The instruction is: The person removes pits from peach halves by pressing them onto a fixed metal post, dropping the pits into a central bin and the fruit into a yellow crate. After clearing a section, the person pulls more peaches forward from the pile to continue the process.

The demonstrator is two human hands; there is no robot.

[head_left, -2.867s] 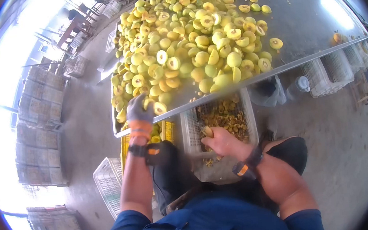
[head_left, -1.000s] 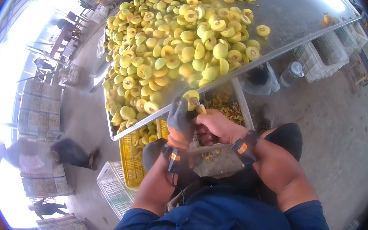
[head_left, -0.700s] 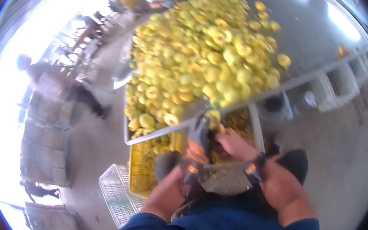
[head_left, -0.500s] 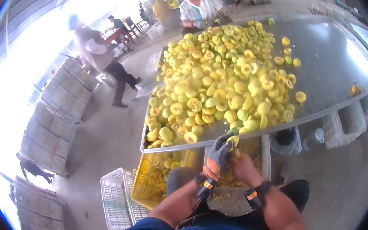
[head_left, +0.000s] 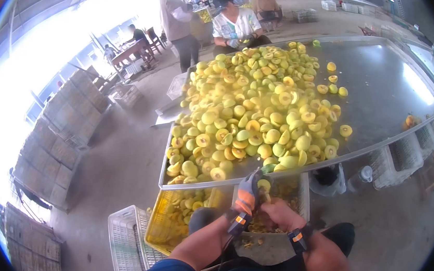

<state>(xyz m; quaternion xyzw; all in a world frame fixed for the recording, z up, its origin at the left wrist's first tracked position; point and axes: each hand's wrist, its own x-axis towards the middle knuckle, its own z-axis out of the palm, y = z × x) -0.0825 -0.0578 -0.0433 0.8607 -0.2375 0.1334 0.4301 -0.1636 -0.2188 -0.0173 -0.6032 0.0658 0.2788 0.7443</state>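
Note:
My left hand (head_left: 246, 192), in a grey and orange glove, is closed around a halved yellow-green fruit (head_left: 264, 185), which looks like a peach, just below the near edge of the metal table (head_left: 242, 180). My bare right hand (head_left: 281, 214) is closed right beside it. A thin piece, perhaps a tool, rises from its fingers to the fruit, too small to name. Beyond both hands a large heap of halved fruit (head_left: 246, 117) covers the table's left part. Under the hands stands a white crate (head_left: 305, 200) with bits of fruit in it.
A yellow crate (head_left: 155, 227) holding fruit halves stands left of my knees, beside a white crate (head_left: 125, 243). More white crates (head_left: 382, 166) sit under the table's right side. Across the table sits a co-worker (head_left: 238, 26); another person (head_left: 177, 24) stands behind. Stacked crates (head_left: 47, 162) line the left.
The view has tilted up slightly. Both hands stay together at the fruit half, now a little lower against the table edge. The walking person has moved right, towards the seated co-worker.

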